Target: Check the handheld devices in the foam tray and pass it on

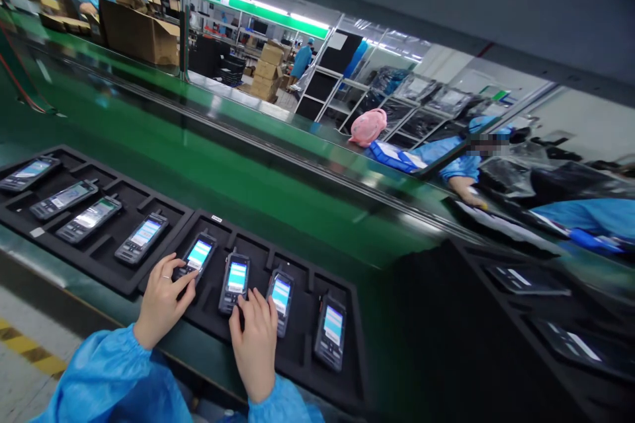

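Head view: we face green conveyor belt [278, 185]. Black foam tray [297, 357] at near edge holds four lit handsets in slots. Our left hand [161, 301], fingers loosely spread, touches leftmost handset [197, 256]. Our right hand [255, 337], fingers narrow, presses second handset [235, 281].

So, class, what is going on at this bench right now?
A person in blue sleeves works at a green conveyor. The left hand touches the keypad of one handset in a black tray; the right hand presses the next handset. All screens are lit.
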`<action>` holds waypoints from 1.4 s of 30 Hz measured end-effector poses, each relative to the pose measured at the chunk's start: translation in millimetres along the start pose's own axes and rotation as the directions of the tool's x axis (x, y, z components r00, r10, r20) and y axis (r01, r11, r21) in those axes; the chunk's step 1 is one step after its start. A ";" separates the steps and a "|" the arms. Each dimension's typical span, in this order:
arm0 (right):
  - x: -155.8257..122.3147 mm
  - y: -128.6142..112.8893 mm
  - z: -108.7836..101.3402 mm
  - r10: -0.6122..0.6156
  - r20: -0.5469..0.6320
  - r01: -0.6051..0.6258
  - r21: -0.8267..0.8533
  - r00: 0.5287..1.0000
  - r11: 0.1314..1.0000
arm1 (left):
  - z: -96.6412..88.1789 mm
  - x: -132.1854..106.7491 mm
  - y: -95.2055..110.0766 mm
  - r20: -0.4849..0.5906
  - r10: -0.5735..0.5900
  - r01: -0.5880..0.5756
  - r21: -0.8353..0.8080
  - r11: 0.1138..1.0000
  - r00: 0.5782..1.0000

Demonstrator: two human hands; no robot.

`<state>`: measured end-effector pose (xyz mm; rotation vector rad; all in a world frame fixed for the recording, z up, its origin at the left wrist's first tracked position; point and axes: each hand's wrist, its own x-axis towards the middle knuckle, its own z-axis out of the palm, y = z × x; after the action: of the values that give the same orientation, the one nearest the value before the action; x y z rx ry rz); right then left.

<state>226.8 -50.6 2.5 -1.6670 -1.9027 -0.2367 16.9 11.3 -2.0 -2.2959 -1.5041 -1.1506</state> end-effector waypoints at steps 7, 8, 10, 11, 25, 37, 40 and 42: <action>-1.1 -1.9 2.5 0.022 0.002 -0.022 0.003 1.000 1.000 | 1.2 -0.1 -1.4 -0.005 -0.001 0.001 -0.005 1.000 1.000; -1.3 -1.8 2.7 0.025 0.002 -0.025 0.005 1.000 1.000 | 1.2 -0.4 -1.4 -0.004 -0.003 0.003 -0.005 1.000 1.000; -1.8 -1.9 3.4 0.028 -0.002 -0.028 0.008 1.000 1.000 | 1.3 -1.1 -1.6 -0.003 -0.007 0.007 -0.006 1.000 1.000; -2.0 -2.1 3.8 0.027 -0.005 -0.027 0.008 1.000 1.000 | 1.5 -1.3 -1.6 -0.003 -0.008 0.008 -0.007 1.000 1.000; -3.7 -3.9 4.9 0.022 -0.013 -0.022 0.005 1.000 1.000 | 1.7 -2.4 -0.6 -0.012 -0.012 0.012 -0.022 1.000 1.000; 39.7 9.2 4.4 0.113 0.055 -0.115 0.033 0.992 0.993 | 11.4 41.8 1.8 0.186 -0.102 0.097 0.036 0.995 0.977; 37.4 9.7 10.5 0.062 0.029 -0.063 0.034 0.998 0.997 | 14.7 41.7 4.0 0.182 -0.109 0.103 0.040 0.994 0.977; 34.9 10.1 11.6 0.060 0.036 -0.061 0.038 0.998 0.997 | 14.7 39.6 4.6 0.188 -0.116 0.109 0.047 0.993 0.975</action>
<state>231.4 -13.3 9.3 -1.7101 -1.8674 -0.1462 36.0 44.8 15.9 -2.3814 -1.7266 -0.9420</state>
